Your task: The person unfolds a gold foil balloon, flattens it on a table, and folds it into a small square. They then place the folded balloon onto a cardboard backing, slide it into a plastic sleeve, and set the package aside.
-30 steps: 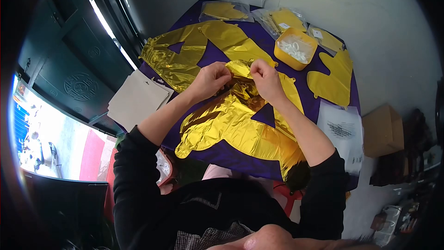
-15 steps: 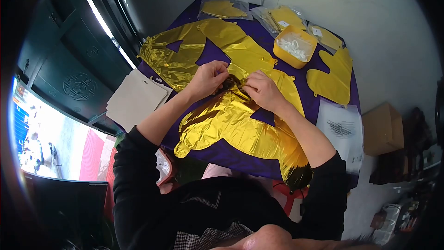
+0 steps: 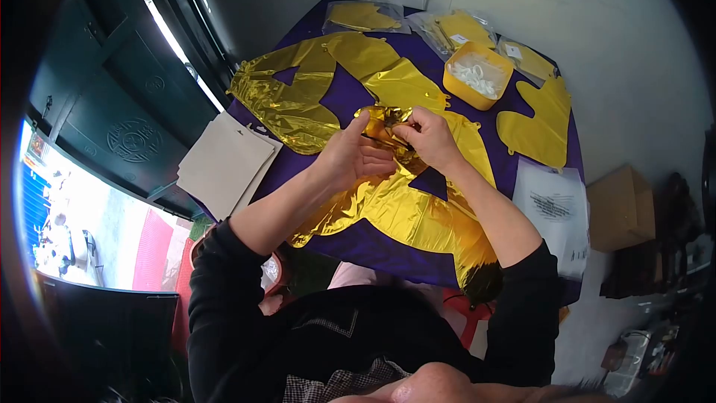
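A shiny gold foil balloon (image 3: 388, 209), flat and wrinkled, lies across the near part of the table with its far edge lifted and crumpled. My right hand (image 3: 431, 142) pinches that raised edge between thumb and fingers. At the left of the crumpled part is my left hand (image 3: 349, 155), palm turned inward, fingers stretched out and thumb up beside the foil. Whether its fingertips press on the foil is hard to make out. Behind my hands lies another flat gold foil balloon (image 3: 313, 60), shaped with a cut-out hole.
On the purple tablecloth (image 3: 403, 257) stands a yellow tub (image 3: 470, 97) of white pieces. Bagged gold foil (image 3: 365, 16) lies at the back, a loose gold foil shape (image 3: 544, 127) at right. Grey-white cards (image 3: 224, 164) lie left, a printed plastic bag (image 3: 550, 209) right. A cardboard box (image 3: 621, 207) is beyond.
My left hand has changed from a closed pinch to stretched fingers with the palm turned inward, and moved slightly down. My right hand still pinches the foil, whose crumpled edge is raised more.
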Demonstrator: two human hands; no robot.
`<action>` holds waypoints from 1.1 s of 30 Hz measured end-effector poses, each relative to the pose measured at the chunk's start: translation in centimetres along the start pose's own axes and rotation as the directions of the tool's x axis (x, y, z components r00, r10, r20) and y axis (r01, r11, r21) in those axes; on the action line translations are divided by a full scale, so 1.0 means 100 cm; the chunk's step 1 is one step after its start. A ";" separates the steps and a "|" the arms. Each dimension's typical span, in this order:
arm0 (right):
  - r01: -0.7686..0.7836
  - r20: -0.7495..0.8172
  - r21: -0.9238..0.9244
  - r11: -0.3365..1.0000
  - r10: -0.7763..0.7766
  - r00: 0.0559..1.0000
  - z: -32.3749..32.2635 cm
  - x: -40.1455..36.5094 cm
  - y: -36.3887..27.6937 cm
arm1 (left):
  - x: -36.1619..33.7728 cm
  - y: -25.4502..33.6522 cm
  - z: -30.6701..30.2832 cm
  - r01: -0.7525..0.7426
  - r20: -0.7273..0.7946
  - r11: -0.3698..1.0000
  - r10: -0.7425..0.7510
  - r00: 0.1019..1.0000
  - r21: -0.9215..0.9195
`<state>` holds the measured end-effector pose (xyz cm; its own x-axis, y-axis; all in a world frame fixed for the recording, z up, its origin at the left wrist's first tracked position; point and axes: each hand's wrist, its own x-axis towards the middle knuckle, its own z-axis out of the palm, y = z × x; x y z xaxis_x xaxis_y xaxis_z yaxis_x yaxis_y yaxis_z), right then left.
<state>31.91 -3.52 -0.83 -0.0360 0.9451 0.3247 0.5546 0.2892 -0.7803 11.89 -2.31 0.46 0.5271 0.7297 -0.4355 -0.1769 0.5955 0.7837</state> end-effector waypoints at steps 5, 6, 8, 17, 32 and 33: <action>0.093 0.064 0.034 0.995 -0.095 0.993 -0.001 -0.001 -0.004 | 0.002 -0.003 0.009 -0.071 0.012 0.996 0.072 0.997 -0.046; 0.093 0.101 0.038 0.995 -0.096 0.990 -0.001 0.000 -0.003 | 0.002 -0.004 0.010 -0.073 0.011 0.996 0.073 0.997 -0.046; 0.065 0.097 0.114 0.991 -0.076 0.992 0.001 0.001 0.000 | 0.004 -0.007 0.010 -0.127 0.029 0.991 0.128 0.991 -0.035; -0.106 0.122 0.507 0.855 0.051 0.991 0.001 0.014 -0.002 | -0.004 -0.014 0.012 -0.242 0.015 0.963 0.246 0.969 -0.118; -0.056 -0.001 0.536 0.842 0.067 0.998 -0.019 0.018 -0.020 | -0.011 -0.001 0.023 -0.241 -0.253 0.970 0.232 0.939 -0.005; -0.041 -0.085 0.601 0.798 0.115 0.990 -0.024 0.023 -0.023 | -0.016 0.004 0.027 -0.243 -0.254 0.970 0.233 0.939 -0.005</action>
<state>32.56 -2.41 2.94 0.0988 0.9557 0.2772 -0.0551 0.2833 -0.9574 13.25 -4.16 2.65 0.2422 0.9092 -0.3386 -0.3040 0.4025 0.8635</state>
